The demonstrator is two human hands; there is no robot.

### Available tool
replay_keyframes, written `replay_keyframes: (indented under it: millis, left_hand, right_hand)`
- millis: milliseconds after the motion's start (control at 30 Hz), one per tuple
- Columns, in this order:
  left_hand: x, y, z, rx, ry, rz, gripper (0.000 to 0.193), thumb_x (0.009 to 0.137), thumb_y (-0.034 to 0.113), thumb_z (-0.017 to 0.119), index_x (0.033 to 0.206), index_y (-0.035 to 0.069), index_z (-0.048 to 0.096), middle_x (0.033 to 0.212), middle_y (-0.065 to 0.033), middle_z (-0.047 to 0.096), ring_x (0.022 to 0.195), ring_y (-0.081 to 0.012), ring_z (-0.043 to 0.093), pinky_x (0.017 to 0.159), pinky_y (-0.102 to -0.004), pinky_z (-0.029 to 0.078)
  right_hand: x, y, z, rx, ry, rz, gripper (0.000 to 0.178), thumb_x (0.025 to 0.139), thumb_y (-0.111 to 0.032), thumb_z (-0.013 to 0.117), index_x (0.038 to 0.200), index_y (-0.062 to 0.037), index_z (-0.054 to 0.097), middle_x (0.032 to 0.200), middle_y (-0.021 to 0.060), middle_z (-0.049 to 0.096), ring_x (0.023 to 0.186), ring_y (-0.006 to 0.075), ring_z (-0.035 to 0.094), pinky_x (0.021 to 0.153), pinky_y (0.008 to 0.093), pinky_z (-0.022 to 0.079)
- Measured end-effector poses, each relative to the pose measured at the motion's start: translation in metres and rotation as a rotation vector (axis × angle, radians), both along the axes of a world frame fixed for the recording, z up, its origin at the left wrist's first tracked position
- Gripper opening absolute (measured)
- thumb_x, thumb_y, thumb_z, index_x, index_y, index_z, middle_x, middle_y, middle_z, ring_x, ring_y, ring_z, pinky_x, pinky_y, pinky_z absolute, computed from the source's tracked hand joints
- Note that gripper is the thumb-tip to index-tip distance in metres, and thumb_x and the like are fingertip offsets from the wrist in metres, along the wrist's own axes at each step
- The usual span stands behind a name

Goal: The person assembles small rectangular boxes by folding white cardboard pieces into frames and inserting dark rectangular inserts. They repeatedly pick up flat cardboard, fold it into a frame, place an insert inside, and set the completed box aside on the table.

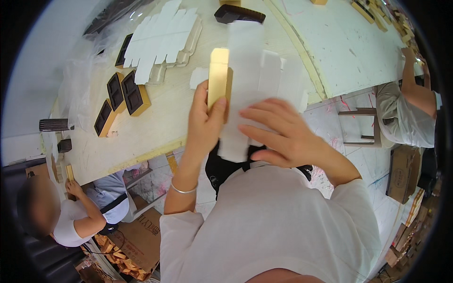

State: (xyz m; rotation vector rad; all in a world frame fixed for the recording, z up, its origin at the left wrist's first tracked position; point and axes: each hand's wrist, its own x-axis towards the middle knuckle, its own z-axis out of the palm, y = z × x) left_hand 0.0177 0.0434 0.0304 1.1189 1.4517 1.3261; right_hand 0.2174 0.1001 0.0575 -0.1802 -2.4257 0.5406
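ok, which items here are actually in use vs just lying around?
In use:
- gold box, held upright in left hand
- flat white card blank, pressed under right hand

Lying about:
- stack of white blanks
- three gold-edged dark trays
- black tool

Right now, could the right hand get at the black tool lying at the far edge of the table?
Probably yes: the right hand rests flat on white card, holding nothing, and only flat card lies between it and the black tool, though that is a long stretch.
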Motion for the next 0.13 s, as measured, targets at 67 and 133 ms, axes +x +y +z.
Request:
replay_keyframes:
  millis: [67,133]
  left_hand:
    - [-0.021,0.005,0.004,-0.106,0.102,-0.080,0.047,0.095,0.009,0.054,0.137,0.004,0.036,0.106,-0.0051,0.058,0.091,-0.0127,0.055,0.080,-0.0268,0.046]
    - [-0.039,0.018,0.021,-0.240,0.124,-0.252,0.050,0.094,0.010,0.055,0.140,0.006,0.034,0.108,-0.0060,0.058,0.097,-0.0142,0.055,0.085,-0.0278,0.046]
  right_hand:
    - [0.024,0.010,0.008,0.190,-0.029,-0.038,0.049,0.082,-0.034,0.068,0.123,-0.0095,0.059,0.130,0.0158,0.056,0.118,0.0313,0.054,0.102,0.0516,0.037]
    - [0.041,0.014,0.001,0.285,-0.172,-0.031,0.052,0.082,-0.046,0.065,0.123,-0.0139,0.060,0.135,0.0141,0.052,0.123,0.0322,0.051,0.106,0.0529,0.033]
